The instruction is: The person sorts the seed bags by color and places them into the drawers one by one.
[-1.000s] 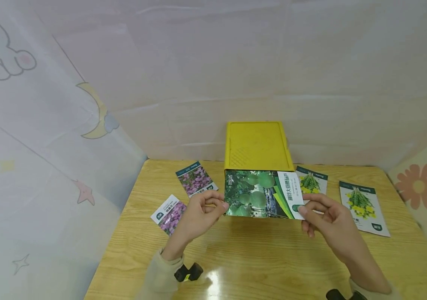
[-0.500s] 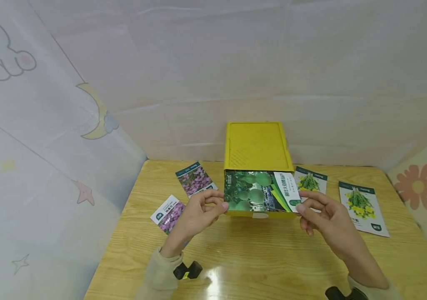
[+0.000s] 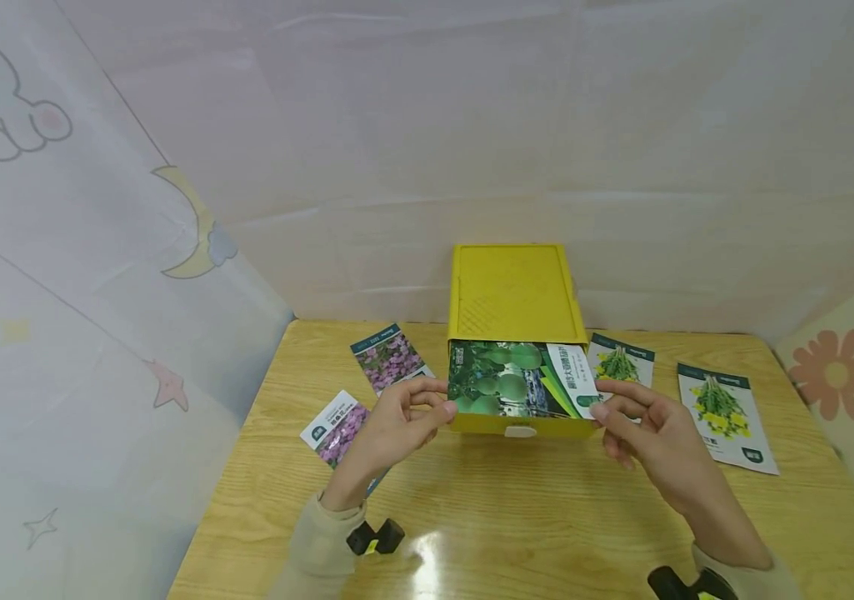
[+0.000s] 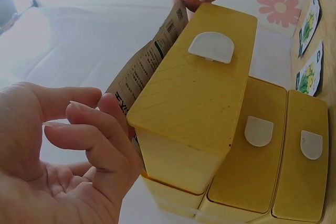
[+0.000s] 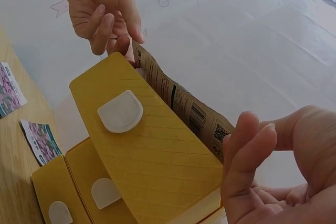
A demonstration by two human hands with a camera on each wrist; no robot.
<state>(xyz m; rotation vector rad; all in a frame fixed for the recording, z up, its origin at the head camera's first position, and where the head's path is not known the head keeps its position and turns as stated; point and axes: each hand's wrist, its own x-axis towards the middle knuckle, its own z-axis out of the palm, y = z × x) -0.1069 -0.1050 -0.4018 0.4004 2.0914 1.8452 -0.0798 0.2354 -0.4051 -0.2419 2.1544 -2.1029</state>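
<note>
A green seed packet with round gourds on its front lies crosswise over the pulled-out top drawer of a yellow drawer box. My left hand pinches its left end between thumb and index finger. At the white end, my right hand pinches the near corner. Both wrist views show the packet's brown printed back just behind the top edge of the drawer front, partly below it. Most of the drawer's inside is hidden under the packet.
Two purple-flower packets lie left of the box, one partly behind my left forearm. On the right are two yellow-flower packets, one partly behind my right hand. Two shut lower drawers have white handles. A fabric wall stands behind.
Both hands have brought the gourd packet slightly back and down onto the open drawer. The drawer's front edge and white handle now show below it.
</note>
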